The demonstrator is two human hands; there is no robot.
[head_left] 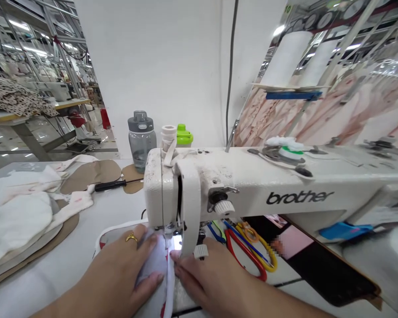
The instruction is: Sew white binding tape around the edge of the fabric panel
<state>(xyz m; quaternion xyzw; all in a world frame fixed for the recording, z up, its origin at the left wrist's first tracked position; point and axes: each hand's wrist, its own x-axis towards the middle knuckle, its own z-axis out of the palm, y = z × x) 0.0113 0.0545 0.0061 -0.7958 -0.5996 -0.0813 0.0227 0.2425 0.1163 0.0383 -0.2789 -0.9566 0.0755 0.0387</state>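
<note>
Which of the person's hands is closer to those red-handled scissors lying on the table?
The right hand. It rests on the table just left of the red-handled scissors, nearly touching the handles. The left hand lies on the white fabric, beyond the needle from them.

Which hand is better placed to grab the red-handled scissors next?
Right, probably. The right hand lies beside the red-handled scissors, just right of the needle, while the left hand presses flat on the fabric piece on the far side.

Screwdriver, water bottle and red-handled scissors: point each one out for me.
screwdriver (110,185): head view, on its black handle.
water bottle (141,143): head view, on its grey see-through body.
red-handled scissors (245,256): head view, on the red handle loop right of the right hand (215,282).
</note>
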